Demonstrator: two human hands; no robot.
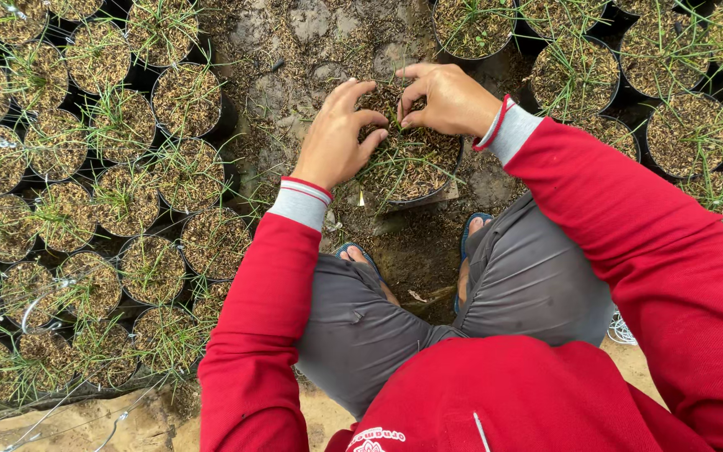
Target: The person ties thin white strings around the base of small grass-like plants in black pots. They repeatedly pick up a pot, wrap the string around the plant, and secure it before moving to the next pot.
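One black pot (416, 172), filled with brown husk and thin green seedlings, is placed on the ground just in front of the feet. Its soil is pressed by the left hand (336, 138), whose fingers are spread apart. The right hand (449, 99) is pinched together at the centre, probably on a seedling stem. Many similar pots (127, 197) are packed at the left side and the right side.

Potted seedlings sitting on the ground, one pot before the person

Pot (412, 172) is lying between rows of pots at left (127, 197) and right (679, 134), both hands resting in it.
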